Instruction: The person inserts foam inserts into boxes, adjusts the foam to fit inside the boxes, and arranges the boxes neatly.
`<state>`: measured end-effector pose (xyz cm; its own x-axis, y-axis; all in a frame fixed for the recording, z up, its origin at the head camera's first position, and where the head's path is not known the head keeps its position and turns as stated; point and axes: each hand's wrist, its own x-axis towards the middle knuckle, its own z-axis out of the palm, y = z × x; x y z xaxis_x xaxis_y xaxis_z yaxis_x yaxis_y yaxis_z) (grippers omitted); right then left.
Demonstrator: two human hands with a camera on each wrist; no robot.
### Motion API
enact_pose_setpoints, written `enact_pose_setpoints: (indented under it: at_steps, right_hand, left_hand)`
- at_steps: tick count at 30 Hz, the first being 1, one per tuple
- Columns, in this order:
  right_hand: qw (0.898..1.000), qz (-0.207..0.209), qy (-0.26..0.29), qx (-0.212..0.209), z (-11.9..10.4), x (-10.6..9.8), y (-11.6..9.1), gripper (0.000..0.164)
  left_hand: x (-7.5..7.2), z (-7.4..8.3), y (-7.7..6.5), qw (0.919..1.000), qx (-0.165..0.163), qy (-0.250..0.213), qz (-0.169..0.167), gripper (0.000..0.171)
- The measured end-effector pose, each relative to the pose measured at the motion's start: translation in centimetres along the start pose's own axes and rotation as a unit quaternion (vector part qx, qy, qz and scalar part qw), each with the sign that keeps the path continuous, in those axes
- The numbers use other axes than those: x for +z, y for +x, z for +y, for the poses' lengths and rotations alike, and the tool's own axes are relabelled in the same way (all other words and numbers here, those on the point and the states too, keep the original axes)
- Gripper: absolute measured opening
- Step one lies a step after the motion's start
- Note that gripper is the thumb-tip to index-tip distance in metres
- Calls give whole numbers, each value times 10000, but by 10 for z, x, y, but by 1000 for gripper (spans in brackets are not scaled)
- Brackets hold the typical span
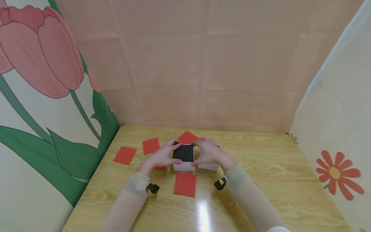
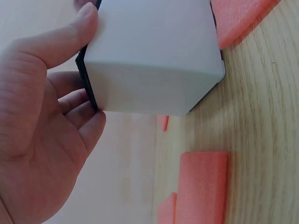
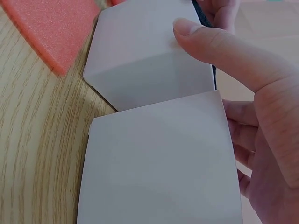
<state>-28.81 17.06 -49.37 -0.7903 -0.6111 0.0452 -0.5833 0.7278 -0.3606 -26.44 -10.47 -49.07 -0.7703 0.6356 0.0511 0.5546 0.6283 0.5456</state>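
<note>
A white box (image 1: 183, 167) with a black top (image 1: 185, 153) stands near the middle of the table. My left hand (image 1: 162, 156) holds its left side, thumb at the near edge and fingers toward the far corner. On the opposite side my right hand (image 1: 210, 153) holds it, and in the right wrist view the thumb (image 3: 201, 39) lies on the white face near the top. A dark rough edge shows along the box's rim in the left wrist view, by my left fingertips. Close on the right stands a second white box (image 1: 208, 167), partly covered by my right hand.
Several red foam squares lie on the wooden table: one in front of the box (image 1: 185, 185), one behind it (image 1: 187, 137), others to the left (image 1: 125, 155). A pink cloth wall (image 1: 203, 80) rises behind the table, with flower-printed cloths on both sides.
</note>
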Motion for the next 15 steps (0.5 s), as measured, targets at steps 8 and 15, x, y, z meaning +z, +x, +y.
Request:
enact_pose_setpoints:
  at_steps: [8,15]
  right_hand:
    - [9999,49,-87,30,1,3,-1,98]
    - [9999,64,-115,77,-2,2,-2,98]
  left_hand:
    - [4,-4,-7,9985,-322,-437,48,96]
    - [6,-16,-19,9967,-217,-696,354,95]
